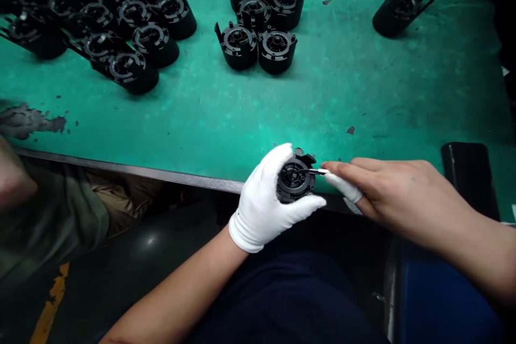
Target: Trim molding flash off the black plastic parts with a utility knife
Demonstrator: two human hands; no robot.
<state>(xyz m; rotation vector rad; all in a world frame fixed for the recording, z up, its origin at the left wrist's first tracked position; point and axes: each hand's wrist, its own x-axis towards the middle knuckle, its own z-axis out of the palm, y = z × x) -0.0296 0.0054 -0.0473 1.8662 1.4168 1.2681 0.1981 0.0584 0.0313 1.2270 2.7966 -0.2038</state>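
My left hand (264,201), in a white glove, is wrapped round a round black plastic housing (296,180) at the table's front edge. The housing's ringed inner face points up toward me. From the right, my right hand (387,183) pinches a thin, dark, blade-like tool (316,171), whose exact kind I cannot make out. White fabric covers its thumb, while the other visible fingers are bare. The tool's tip lies over the middle of the housing; whether it touches is too small to tell.
Several similar black housings (278,45) stand mid-table, with a larger cluster (133,70) at far left and a few pieces (397,8) at far right. A dark flat object (471,177) lies beyond my right forearm. Another person's arm (14,174) is at left, by the green table (193,123).
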